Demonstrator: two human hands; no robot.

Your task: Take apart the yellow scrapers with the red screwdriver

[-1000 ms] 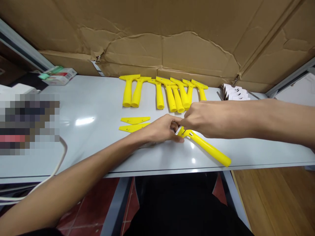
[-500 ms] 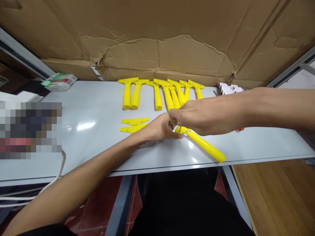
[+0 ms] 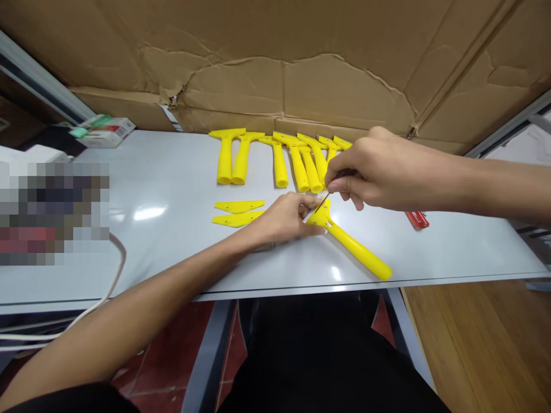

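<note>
My left hand (image 3: 290, 218) grips the head of a yellow plastic scraper (image 3: 359, 252), whose tubular handle slants toward the table's front edge. Closed around a screwdriver (image 3: 322, 202), my right hand (image 3: 365, 172) is above and to the right of that head. Only the thin dark shaft shows clearly, its tip at the scraper head; the grip is mostly covered by my fingers. Left of my left hand, two flat yellow blade covers (image 3: 239, 206) lie one before the other. A metal piece (image 3: 264, 248) is partly hidden beneath my left wrist.
Several yellow scrapers (image 3: 224, 160) lie along the back of the table (image 3: 172, 252), by a cardboard wall (image 3: 241, 86). Red packets (image 3: 417, 220) are below my right forearm. A small box (image 3: 107, 133) stands back left, and a white cable (image 3: 118, 269) hangs over the left front edge.
My right hand has risen and shifted right from the scraper head, exposing the screwdriver shaft and more of the head. My left hand keeps its hold in nearly the same place.
</note>
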